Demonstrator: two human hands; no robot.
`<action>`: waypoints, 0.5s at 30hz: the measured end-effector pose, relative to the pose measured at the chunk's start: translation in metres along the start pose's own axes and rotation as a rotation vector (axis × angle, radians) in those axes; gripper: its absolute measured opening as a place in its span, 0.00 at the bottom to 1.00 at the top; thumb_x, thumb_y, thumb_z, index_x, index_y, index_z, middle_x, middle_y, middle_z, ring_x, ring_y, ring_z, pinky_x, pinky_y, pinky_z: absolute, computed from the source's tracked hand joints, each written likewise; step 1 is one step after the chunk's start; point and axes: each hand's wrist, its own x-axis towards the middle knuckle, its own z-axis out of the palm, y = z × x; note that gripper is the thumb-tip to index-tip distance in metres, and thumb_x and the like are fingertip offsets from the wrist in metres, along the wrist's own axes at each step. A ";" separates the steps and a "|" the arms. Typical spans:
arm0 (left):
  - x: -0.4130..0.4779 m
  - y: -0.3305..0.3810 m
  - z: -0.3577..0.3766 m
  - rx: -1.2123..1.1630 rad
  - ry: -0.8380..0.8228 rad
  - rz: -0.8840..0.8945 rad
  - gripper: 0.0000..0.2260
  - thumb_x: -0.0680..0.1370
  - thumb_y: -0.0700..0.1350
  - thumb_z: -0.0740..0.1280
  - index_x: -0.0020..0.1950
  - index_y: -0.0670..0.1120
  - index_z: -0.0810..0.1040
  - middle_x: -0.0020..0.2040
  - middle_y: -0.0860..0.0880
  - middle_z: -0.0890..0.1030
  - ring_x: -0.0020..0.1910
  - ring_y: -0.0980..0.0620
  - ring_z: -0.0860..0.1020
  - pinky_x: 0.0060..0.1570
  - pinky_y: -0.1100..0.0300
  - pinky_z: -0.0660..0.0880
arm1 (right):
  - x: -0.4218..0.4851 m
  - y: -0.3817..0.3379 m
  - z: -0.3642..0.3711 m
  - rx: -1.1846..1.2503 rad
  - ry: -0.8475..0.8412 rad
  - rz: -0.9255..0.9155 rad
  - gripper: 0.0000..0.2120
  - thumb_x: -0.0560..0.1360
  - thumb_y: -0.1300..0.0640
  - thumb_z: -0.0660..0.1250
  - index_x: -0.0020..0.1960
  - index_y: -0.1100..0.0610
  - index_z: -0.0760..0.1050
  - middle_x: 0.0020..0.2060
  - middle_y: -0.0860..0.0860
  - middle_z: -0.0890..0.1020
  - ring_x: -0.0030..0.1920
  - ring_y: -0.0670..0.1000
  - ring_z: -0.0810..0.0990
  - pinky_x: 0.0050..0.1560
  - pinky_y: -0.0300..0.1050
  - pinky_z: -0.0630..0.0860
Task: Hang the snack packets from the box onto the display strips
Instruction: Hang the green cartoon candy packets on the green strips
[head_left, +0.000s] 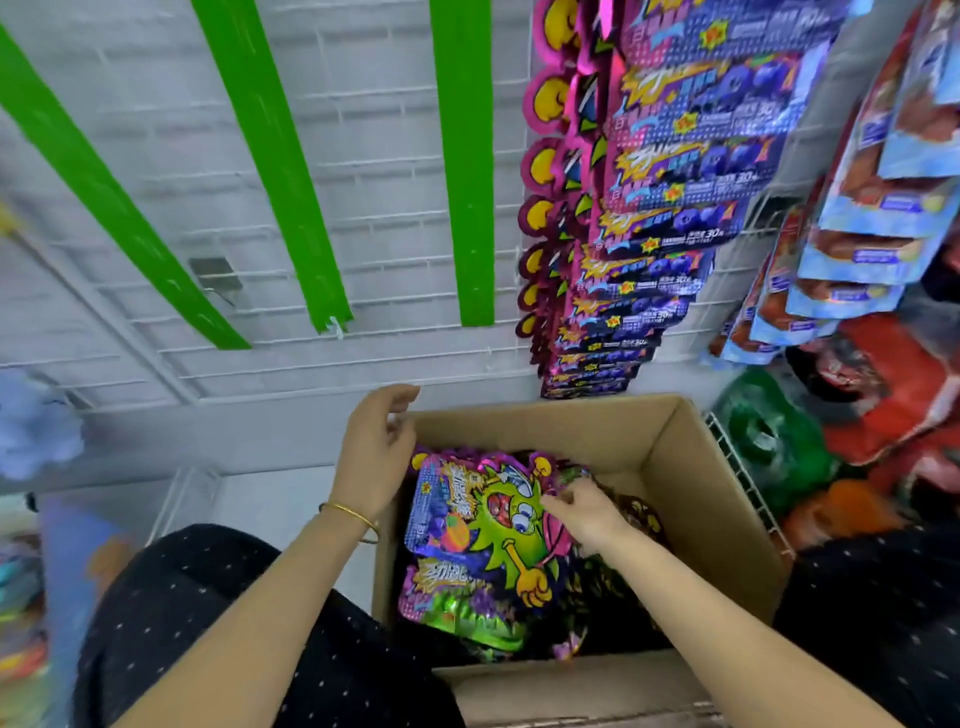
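Inside the box (545, 431), the right hand (587, 512) seems to pinch the top packet (483, 525); the left hand (374, 457) hovers loosely open over the rim, below green strips (470, 156).

Head camera looks steeply down, close over the box (675, 447).

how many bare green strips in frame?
3. Left strip slants in from the far left; middle strip is next to it; right strip is beside the hung packets. More may be hidden behind those packets.
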 end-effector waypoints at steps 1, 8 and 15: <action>0.000 -0.002 0.000 -0.004 -0.002 -0.016 0.17 0.73 0.28 0.60 0.57 0.43 0.75 0.52 0.50 0.75 0.52 0.53 0.74 0.46 0.79 0.68 | 0.002 0.005 0.006 0.013 0.003 0.048 0.21 0.77 0.49 0.63 0.59 0.65 0.71 0.49 0.59 0.78 0.54 0.60 0.77 0.58 0.58 0.74; 0.012 -0.007 0.010 0.015 0.008 -0.023 0.18 0.71 0.28 0.59 0.58 0.43 0.74 0.53 0.50 0.76 0.51 0.54 0.74 0.51 0.62 0.70 | 0.012 0.022 0.014 0.273 0.066 0.274 0.29 0.73 0.52 0.69 0.69 0.58 0.61 0.62 0.59 0.74 0.54 0.59 0.77 0.49 0.52 0.78; 0.011 -0.003 0.024 0.052 -0.087 -0.005 0.16 0.73 0.30 0.59 0.60 0.40 0.73 0.55 0.48 0.75 0.51 0.55 0.73 0.52 0.70 0.66 | 0.004 0.031 0.015 0.199 0.088 0.325 0.42 0.68 0.50 0.74 0.74 0.55 0.56 0.70 0.58 0.65 0.67 0.60 0.68 0.60 0.56 0.74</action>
